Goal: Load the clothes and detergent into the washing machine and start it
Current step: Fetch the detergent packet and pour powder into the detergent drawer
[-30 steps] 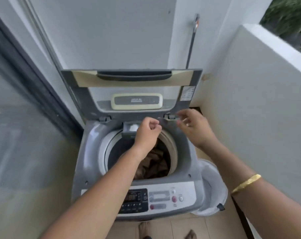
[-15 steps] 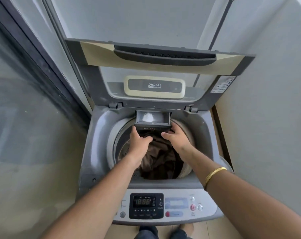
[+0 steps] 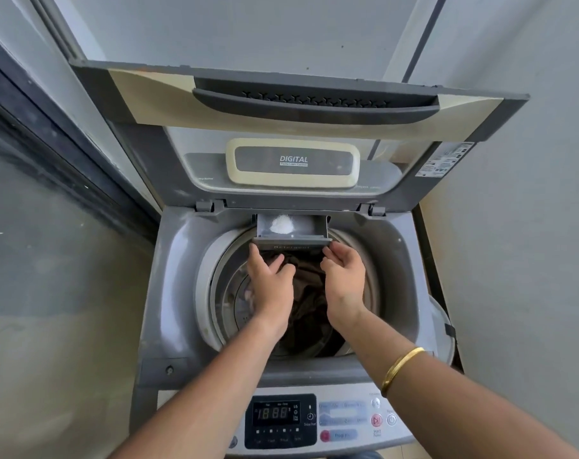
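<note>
A grey top-loading washing machine stands in front of me with its lid raised. Brown clothes lie in the drum. At the back rim the detergent drawer is pulled out, with a small heap of white powder in it. My left hand and my right hand both reach over the drum, fingertips touching the drawer's front at its left and right corners. Neither hand holds anything loose.
The control panel with a lit display sits at the near edge, with a red start button. A glass door is on the left and a white wall close on the right. A white basket rim shows beside the machine.
Both hands came down from the lid hinge area to the front of the detergent drawer. My head moved closer over the machine. The drawer sits slightly further in than half a second ago.
</note>
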Action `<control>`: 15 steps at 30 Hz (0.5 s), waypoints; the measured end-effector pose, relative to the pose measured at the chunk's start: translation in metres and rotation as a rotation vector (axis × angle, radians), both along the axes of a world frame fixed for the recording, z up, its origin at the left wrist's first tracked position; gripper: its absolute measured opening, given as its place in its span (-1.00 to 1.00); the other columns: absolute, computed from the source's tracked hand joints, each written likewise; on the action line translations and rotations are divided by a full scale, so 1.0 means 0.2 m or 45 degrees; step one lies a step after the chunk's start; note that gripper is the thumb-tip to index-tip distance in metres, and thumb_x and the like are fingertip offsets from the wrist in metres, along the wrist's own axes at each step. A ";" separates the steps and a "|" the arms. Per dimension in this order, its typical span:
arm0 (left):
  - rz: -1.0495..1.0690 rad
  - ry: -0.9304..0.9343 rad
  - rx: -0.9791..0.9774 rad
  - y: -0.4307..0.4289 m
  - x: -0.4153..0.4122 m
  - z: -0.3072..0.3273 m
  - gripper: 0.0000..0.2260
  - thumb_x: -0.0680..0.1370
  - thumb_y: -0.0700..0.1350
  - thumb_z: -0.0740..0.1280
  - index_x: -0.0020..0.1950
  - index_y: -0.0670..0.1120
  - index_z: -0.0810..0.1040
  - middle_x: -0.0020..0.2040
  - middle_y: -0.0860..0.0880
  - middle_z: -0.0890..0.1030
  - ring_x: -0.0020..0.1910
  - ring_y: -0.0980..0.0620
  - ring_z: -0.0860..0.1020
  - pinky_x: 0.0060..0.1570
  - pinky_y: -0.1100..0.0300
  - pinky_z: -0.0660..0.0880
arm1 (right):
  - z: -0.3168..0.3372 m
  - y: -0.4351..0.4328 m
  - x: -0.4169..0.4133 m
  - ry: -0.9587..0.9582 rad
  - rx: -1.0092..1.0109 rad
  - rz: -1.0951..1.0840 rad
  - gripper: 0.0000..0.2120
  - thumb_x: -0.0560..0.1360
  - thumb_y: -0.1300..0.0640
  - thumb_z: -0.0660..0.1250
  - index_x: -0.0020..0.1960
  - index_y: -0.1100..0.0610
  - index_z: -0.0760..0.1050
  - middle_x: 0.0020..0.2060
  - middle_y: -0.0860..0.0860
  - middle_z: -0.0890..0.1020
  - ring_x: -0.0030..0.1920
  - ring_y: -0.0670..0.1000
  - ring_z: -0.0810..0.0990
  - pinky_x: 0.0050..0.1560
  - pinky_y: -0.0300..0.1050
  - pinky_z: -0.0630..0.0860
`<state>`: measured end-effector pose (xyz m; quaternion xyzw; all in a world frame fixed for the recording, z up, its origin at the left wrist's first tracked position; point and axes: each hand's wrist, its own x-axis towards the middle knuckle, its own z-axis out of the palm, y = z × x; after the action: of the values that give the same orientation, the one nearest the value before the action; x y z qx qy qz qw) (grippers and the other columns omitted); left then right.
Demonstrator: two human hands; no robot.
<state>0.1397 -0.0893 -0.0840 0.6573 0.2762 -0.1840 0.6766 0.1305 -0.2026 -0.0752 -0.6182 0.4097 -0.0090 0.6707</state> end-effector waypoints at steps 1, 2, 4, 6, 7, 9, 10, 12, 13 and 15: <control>-0.018 -0.022 -0.021 -0.01 0.01 0.01 -0.21 0.71 -0.28 0.31 0.82 0.15 -0.01 0.53 0.17 0.49 0.56 0.15 0.48 0.57 0.04 0.37 | 0.00 0.00 0.01 -0.012 0.000 0.012 -0.51 0.62 0.44 0.26 0.52 0.19 0.48 0.39 0.05 0.64 0.43 -0.04 0.61 0.48 -0.10 0.51; -0.044 -0.055 -0.032 -0.02 0.02 0.03 -0.22 0.72 -0.29 0.29 0.82 0.14 0.01 0.66 0.08 0.40 0.57 0.17 0.48 0.49 0.11 0.40 | 0.00 0.01 0.03 -0.022 -0.004 0.043 -0.49 0.63 0.44 0.26 0.55 0.18 0.46 0.42 0.05 0.63 0.46 -0.03 0.59 0.48 -0.11 0.51; -0.097 -0.128 -0.062 -0.04 0.06 0.05 -0.23 0.73 -0.32 0.28 0.83 0.11 0.01 0.78 0.07 0.14 0.62 0.14 0.45 0.48 0.13 0.44 | 0.01 0.01 0.08 -0.028 -0.013 0.138 -0.43 0.64 0.43 0.25 0.62 0.15 0.39 0.51 0.06 0.56 0.54 -0.03 0.51 0.47 -0.15 0.47; -0.124 -0.158 -0.097 -0.06 0.12 0.07 -0.21 0.73 -0.32 0.29 0.83 0.12 -0.02 0.81 0.13 -0.02 0.65 0.08 0.41 0.57 0.07 0.44 | 0.04 0.02 0.13 -0.042 0.015 0.198 -0.36 0.64 0.42 0.25 0.68 0.13 0.31 0.59 0.06 0.48 0.60 -0.01 0.43 0.47 -0.16 0.45; -0.134 -0.159 -0.119 -0.07 0.14 0.07 -0.21 0.73 -0.30 0.30 0.83 0.12 -0.02 0.81 0.15 -0.06 0.65 0.07 0.40 0.63 0.02 0.41 | 0.05 0.02 0.16 -0.050 0.034 0.208 -0.35 0.64 0.42 0.25 0.69 0.12 0.28 0.61 0.07 0.45 0.61 0.00 0.41 0.43 -0.18 0.45; -0.165 -0.150 -0.172 -0.06 0.16 0.07 -0.17 0.70 -0.18 0.37 0.82 0.19 -0.02 0.82 0.20 -0.09 0.64 0.10 0.38 0.70 -0.09 0.36 | 0.06 0.01 0.18 -0.059 0.065 0.209 -0.35 0.65 0.39 0.28 0.70 0.12 0.27 0.61 0.09 0.44 0.61 0.02 0.41 0.36 -0.20 0.45; -0.194 -0.149 -0.186 -0.04 0.17 0.05 -0.11 0.63 -0.08 0.44 0.81 0.25 0.00 0.82 0.23 -0.08 0.65 0.11 0.35 0.71 -0.13 0.34 | 0.06 0.00 0.18 -0.064 0.081 0.217 -0.35 0.65 0.38 0.30 0.70 0.11 0.27 0.61 0.10 0.44 0.61 0.03 0.41 0.36 -0.18 0.46; -0.232 -0.124 -0.175 0.00 0.17 0.00 -0.07 0.48 0.05 0.47 0.76 0.34 0.07 0.81 0.24 0.00 0.72 0.06 0.30 0.71 -0.17 0.32 | 0.05 -0.01 0.15 -0.078 0.093 0.271 -0.32 0.66 0.35 0.32 0.72 0.07 0.23 0.62 0.07 0.42 0.61 0.03 0.40 0.35 -0.17 0.46; -0.227 -0.115 -0.149 0.01 0.17 -0.02 -0.10 0.49 0.03 0.45 0.75 0.35 0.10 0.81 0.22 0.05 0.73 0.03 0.29 0.70 -0.19 0.33 | 0.04 -0.02 0.13 -0.085 0.077 0.305 -0.30 0.66 0.34 0.32 0.73 0.04 0.22 0.63 0.03 0.41 0.61 0.02 0.40 0.34 -0.18 0.45; -0.249 -0.134 -0.073 0.03 0.17 0.03 -0.19 0.56 -0.04 0.39 0.75 0.29 0.17 0.78 0.15 0.17 0.70 -0.01 0.33 0.68 -0.19 0.36 | 0.06 -0.02 0.11 -0.094 0.027 0.359 -0.30 0.65 0.33 0.33 0.72 0.00 0.23 0.64 -0.04 0.40 0.60 0.00 0.40 0.37 -0.17 0.42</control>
<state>0.1730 -0.0840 -0.0773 0.6703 0.1693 -0.2221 0.6875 0.1531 -0.2074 -0.0640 -0.6618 0.2938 0.0670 0.6865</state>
